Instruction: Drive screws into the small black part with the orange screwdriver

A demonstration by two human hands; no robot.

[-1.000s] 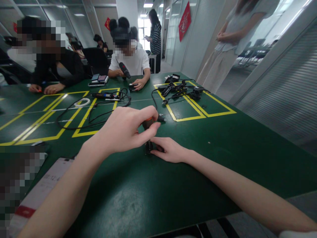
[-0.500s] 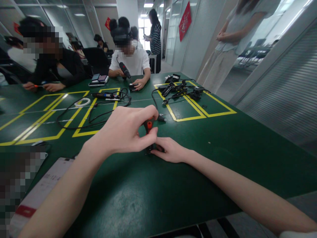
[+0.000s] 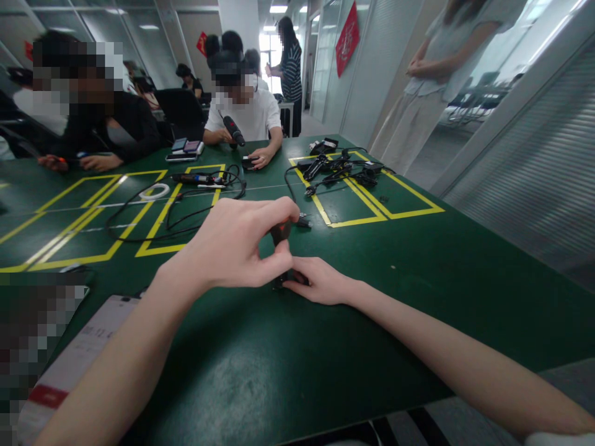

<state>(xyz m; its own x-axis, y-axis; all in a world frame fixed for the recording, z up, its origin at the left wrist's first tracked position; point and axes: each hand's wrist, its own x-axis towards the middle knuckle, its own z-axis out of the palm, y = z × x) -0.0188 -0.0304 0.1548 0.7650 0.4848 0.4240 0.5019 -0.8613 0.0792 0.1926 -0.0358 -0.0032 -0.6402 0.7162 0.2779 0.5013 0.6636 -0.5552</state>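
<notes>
Dark tool (image 3: 280, 234) mostly hidden by hands (perhaps a screwdriver), tip unseen

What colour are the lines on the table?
Yellow: the lines are taped as rectangles on the dark green table, clearest in the head view.

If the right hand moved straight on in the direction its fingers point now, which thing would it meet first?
The right hand points left along the table, fingertips already at the small black part. That comes first, then the left hand gripping the screwdriver above it. Depth is hard to judge.
</notes>
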